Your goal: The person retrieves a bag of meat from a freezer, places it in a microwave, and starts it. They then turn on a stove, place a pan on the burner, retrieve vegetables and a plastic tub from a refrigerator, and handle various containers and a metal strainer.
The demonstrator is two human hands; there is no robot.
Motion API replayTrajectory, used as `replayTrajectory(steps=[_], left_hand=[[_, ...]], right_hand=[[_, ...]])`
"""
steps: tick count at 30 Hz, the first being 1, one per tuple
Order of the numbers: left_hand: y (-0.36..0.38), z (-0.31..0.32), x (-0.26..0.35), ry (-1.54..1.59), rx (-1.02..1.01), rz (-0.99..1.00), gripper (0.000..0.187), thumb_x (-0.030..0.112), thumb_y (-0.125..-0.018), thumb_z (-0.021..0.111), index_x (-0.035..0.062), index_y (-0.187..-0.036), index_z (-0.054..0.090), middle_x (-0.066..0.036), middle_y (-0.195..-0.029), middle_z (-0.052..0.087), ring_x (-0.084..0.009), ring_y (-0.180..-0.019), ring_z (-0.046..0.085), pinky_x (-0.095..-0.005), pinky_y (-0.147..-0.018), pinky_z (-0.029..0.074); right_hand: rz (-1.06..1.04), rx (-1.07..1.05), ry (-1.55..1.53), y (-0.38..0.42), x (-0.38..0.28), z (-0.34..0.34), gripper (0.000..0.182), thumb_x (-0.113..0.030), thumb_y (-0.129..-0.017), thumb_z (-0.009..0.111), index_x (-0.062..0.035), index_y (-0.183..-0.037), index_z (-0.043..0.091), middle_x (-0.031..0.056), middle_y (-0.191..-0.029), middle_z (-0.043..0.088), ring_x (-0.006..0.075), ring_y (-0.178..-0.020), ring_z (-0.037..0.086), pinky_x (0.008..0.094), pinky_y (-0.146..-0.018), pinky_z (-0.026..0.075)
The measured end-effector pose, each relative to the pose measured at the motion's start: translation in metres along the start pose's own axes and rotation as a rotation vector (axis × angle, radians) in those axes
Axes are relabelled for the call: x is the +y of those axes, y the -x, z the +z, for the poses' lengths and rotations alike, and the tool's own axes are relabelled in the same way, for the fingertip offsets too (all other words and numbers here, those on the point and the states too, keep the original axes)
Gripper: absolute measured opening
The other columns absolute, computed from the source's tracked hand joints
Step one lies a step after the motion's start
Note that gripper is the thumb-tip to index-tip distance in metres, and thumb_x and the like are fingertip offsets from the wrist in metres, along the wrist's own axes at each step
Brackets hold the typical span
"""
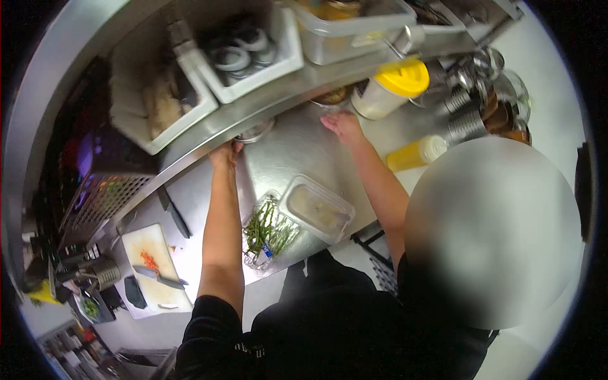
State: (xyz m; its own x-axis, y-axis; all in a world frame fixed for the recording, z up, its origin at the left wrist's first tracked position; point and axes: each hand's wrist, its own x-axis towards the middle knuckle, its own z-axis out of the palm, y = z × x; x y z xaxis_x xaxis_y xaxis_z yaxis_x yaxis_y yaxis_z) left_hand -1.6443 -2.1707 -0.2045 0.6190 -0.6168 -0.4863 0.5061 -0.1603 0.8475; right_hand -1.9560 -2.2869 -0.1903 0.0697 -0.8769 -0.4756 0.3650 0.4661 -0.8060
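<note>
My left hand (224, 154) reaches to the edge of the overhead shelf, where most of its fingers are hidden. Its thumb points toward a round metal bowl (256, 132), partly covered by the shelf. Farther right, my right hand (342, 126) hovers over the steel counter with loosely bent fingers and nothing visible in them. Just beyond it, a round dish with brown contents (332, 97) shows under the shelf. Between my forearms and closer to me lie green asparagus-like stalks (259, 229) on foil or clear wrap, beside a lidded clear plastic container (316, 208).
A cutting board (140, 242) at left carries chopped orange-red pieces (149, 260) and a knife (158, 277); another knife (175, 214) lies above. Right stand a yellow-lidded tub (383, 95) and a yellow squeeze bottle (411, 155). Bins line the metal shelf (266, 95). A blurred patch covers the right side.
</note>
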Motion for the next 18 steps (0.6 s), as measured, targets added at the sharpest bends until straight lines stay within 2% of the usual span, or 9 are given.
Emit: replayTrajectory(steps=[1,3,6,8,10,11,13,16,18], left_hand=[[-0.009,0.004,-0.004,0.081,-0.033,-0.013,0.025,-0.004,-0.088,0.051,0.0023,-0.112,0.057,-0.015,-0.104,0.064,-0.0272,-0.086,0.066,-0.0379,-0.058,0.06],[-0.02,0.01,-0.006,0.164,-0.108,-0.027,0.026,-0.002,-0.09,0.05,0.0036,-0.114,0.056,-0.014,-0.105,0.064,-0.0271,-0.09,0.065,-0.0369,-0.059,0.06],[-0.038,0.02,-0.006,0.33,-0.213,-0.067,0.025,0.001,-0.091,0.051,0.007,-0.114,0.058,-0.012,-0.105,0.064,-0.0259,-0.09,0.065,-0.0354,-0.061,0.06],[-0.067,0.017,-0.007,0.177,-0.232,-0.046,0.024,0.002,-0.09,0.054,0.0066,-0.113,0.059,-0.012,-0.108,0.063,-0.0263,-0.091,0.065,-0.0358,-0.065,0.06],[-0.102,0.015,-0.018,0.268,-0.244,0.025,0.047,0.043,-0.092,0.05,0.0065,-0.121,0.053,-0.014,-0.111,0.062,-0.0278,-0.094,0.064,-0.0431,-0.075,0.058],[-0.088,0.027,-0.013,0.257,-0.249,0.018,0.047,0.043,-0.092,0.05,0.0065,-0.121,0.053,-0.014,-0.111,0.062,-0.0278,-0.094,0.064,-0.0431,-0.075,0.058],[-0.063,0.043,0.003,0.248,-0.182,0.018,0.024,0.002,-0.09,0.055,0.0051,-0.113,0.059,-0.012,-0.11,0.062,-0.0277,-0.097,0.064,-0.0381,-0.072,0.06],[-0.103,0.03,-0.007,0.181,-0.162,-0.006,0.025,0.001,-0.09,0.055,0.0061,-0.114,0.058,-0.012,-0.112,0.061,-0.0275,-0.1,0.062,-0.0396,-0.075,0.061],[-0.075,0.048,0.007,0.155,-0.162,-0.014,0.025,0.002,-0.09,0.055,0.0058,-0.114,0.058,-0.013,-0.112,0.061,-0.0271,-0.101,0.062,-0.0397,-0.076,0.061]], right_hand=[[-0.059,-0.028,-0.032,-0.015,-0.001,-0.01,0.041,0.005,-0.092,0.036,0.0036,-0.132,0.026,0.0252,-0.116,0.046,0.0376,-0.096,0.06,0.0474,-0.091,0.053],[-0.008,-0.117,-0.227,-0.043,-0.002,-0.02,0.042,0.005,-0.092,0.037,0.0004,-0.133,0.029,0.0216,-0.117,0.05,0.0355,-0.098,0.061,0.0478,-0.09,0.054],[-0.126,0.019,-0.081,-0.042,-0.016,0.007,0.042,0.005,-0.089,0.041,-0.0012,-0.131,0.036,0.0188,-0.12,0.055,0.0342,-0.096,0.064,0.0438,-0.076,0.06],[-0.106,0.095,-0.059,-0.041,-0.021,0.008,0.042,0.005,-0.089,0.042,-0.0007,-0.13,0.038,0.0192,-0.12,0.055,0.0343,-0.094,0.065,0.0423,-0.07,0.062],[-0.194,0.11,-0.034,-0.038,-0.022,0.011,0.043,0.004,-0.088,0.044,0.0003,-0.13,0.037,0.0192,-0.119,0.056,0.0349,-0.093,0.065,0.0415,-0.065,0.062],[-0.19,0.122,-0.042,-0.04,-0.022,0.01,0.043,0.004,-0.088,0.044,0.0003,-0.13,0.037,0.0192,-0.119,0.056,0.0349,-0.093,0.065,0.0415,-0.065,0.062],[-0.17,0.05,-0.076,-0.043,-0.023,0.01,0.045,0.007,-0.086,0.043,0.0011,-0.13,0.037,0.02,-0.12,0.055,0.0356,-0.092,0.065,0.0429,-0.066,0.062],[-0.229,0.104,-0.014,-0.037,-0.027,0.025,0.044,0.007,-0.085,0.042,0.0029,-0.129,0.036,0.0207,-0.124,0.052,0.0377,-0.094,0.064,0.0437,-0.066,0.062],[-0.144,-0.035,-0.129,-0.075,-0.013,0.025,0.042,0.006,-0.087,0.041,0.0042,-0.129,0.036,0.0196,-0.13,0.047,0.038,-0.096,0.063,0.0435,-0.065,0.062]])
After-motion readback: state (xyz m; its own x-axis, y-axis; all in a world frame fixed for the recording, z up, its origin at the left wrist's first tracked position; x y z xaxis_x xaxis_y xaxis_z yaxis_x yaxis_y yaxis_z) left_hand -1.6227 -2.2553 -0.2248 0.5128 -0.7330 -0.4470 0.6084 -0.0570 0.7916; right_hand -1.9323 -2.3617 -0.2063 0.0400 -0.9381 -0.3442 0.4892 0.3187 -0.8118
